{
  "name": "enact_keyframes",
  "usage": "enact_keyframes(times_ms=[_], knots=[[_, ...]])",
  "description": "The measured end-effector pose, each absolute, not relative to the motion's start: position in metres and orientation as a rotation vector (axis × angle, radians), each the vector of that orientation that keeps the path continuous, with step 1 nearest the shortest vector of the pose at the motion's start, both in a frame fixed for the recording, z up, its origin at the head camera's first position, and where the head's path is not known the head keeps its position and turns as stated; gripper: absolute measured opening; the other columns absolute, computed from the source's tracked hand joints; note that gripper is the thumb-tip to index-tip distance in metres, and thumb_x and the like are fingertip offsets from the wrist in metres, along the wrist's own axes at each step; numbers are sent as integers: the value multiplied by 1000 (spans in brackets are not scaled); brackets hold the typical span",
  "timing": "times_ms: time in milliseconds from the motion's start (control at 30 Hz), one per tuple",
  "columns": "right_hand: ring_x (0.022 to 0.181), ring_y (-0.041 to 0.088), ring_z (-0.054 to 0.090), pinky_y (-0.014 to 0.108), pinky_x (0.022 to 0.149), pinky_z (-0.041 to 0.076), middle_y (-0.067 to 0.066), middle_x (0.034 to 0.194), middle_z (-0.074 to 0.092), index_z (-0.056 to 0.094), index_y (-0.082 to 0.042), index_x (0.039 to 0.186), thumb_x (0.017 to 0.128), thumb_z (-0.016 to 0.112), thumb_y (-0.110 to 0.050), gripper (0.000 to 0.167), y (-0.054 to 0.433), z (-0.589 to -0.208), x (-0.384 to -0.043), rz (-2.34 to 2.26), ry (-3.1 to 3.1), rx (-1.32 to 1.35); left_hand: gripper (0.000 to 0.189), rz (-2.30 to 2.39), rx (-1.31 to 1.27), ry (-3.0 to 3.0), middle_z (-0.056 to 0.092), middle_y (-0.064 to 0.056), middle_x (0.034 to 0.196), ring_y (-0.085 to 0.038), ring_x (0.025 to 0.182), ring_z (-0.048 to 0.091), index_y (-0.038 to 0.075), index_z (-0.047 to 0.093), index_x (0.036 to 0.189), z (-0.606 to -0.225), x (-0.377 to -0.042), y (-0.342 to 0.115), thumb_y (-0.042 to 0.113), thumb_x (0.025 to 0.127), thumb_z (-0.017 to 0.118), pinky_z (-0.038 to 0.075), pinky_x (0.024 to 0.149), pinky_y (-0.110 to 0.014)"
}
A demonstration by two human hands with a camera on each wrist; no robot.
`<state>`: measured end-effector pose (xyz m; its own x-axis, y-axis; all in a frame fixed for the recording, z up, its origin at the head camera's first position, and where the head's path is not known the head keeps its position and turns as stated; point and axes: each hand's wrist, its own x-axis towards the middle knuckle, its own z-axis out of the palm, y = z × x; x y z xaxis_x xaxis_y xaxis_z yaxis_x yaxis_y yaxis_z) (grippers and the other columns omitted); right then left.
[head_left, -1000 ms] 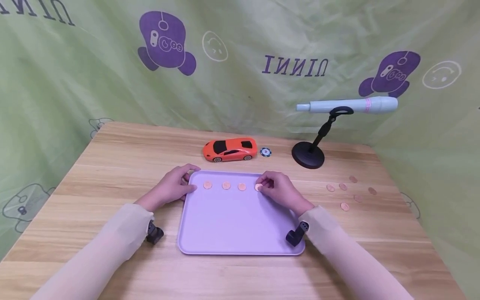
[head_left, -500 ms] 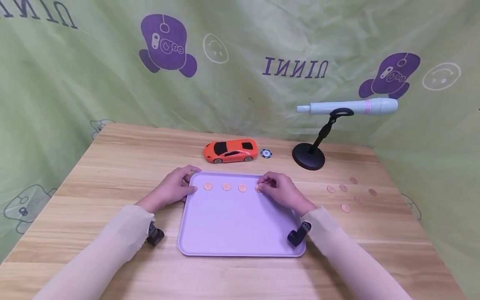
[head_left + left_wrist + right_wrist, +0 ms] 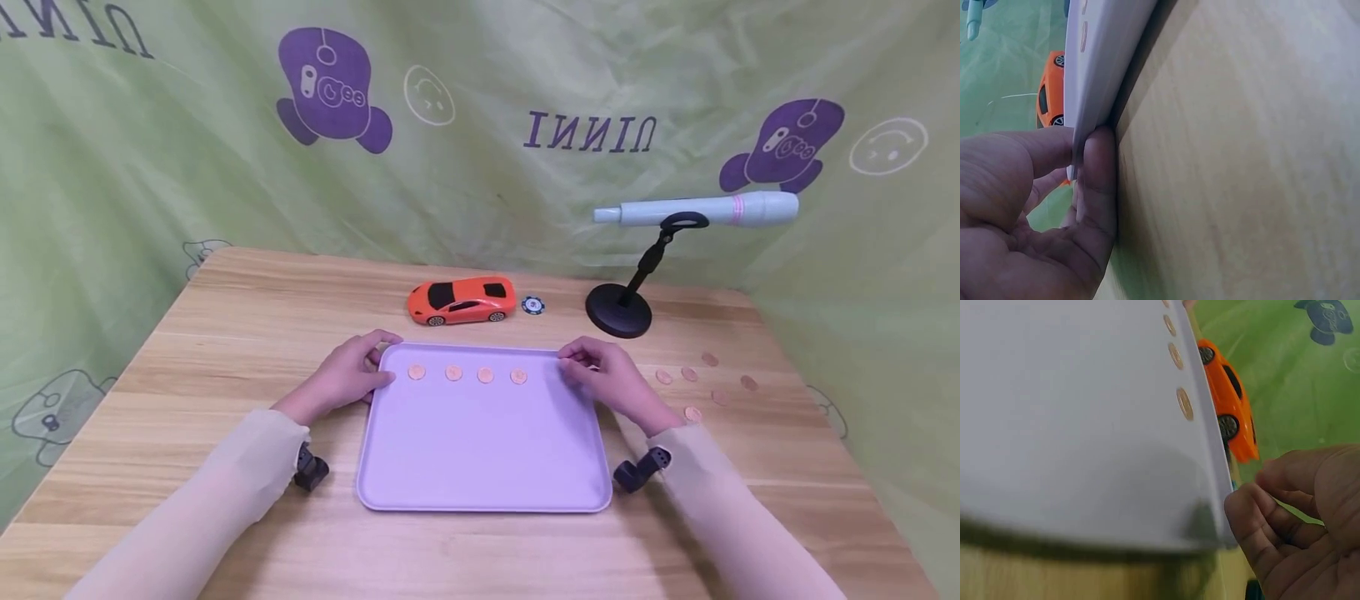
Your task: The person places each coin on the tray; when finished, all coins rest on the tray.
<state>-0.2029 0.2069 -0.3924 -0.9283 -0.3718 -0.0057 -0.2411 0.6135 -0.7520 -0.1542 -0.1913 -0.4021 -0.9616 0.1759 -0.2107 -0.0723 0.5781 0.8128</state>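
A lilac tray (image 3: 483, 450) lies on the wooden table, with a row of several copper coins (image 3: 485, 376) along its far side. My left hand (image 3: 348, 371) grips the tray's far left corner; in the left wrist view the thumb is over the rim and the fingers (image 3: 1099, 165) are under it. My right hand (image 3: 611, 375) is over the tray's far right corner with loosely bent fingers. In the right wrist view, no coin shows between that hand's thumb and fingers (image 3: 1291, 472), and the rightmost coin (image 3: 1185, 404) lies flat on the tray, apart from it.
Behind the tray are an orange toy car (image 3: 462, 301) and a blue and white poker chip (image 3: 532, 306). A black stand (image 3: 618, 310) holds a light blue microphone (image 3: 705, 210) at the back right. Several loose coins (image 3: 688, 375) lie on the table to the right.
My right hand has let go of the rightmost coin in the row and moved right to the tray's corner. The left hand keeps its grip on the tray.
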Motion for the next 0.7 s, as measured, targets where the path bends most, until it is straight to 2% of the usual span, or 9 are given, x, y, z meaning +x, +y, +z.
enact_keyframes(times_ms=[367,567,700], knots=[[85,-6,59,12,75,52,21,106,74,71,3,114,99,69,-9,19,283,-390,-176,-1157,2910,-368,55,1312,77,2539,60,-23,112,-19,74,63,4,48,150,-401,-154,-191,1,98,65,62,63,-31],[79,-8,56,13,68,52,25,102,73,70,7,113,95,72,-3,21,321,-395,-163,-1125,2987,-351,55,1314,73,2546,61,-24,114,-19,74,63,3,48,151,-402,-154,-192,1,98,65,61,62,-31],[74,-7,54,14,64,51,22,95,71,68,10,108,90,75,1,21,340,-401,-156,-1040,3030,-377,55,1307,92,2559,61,-24,114,-19,75,63,3,49,150,-402,-154,-192,1,98,65,61,62,-31]])
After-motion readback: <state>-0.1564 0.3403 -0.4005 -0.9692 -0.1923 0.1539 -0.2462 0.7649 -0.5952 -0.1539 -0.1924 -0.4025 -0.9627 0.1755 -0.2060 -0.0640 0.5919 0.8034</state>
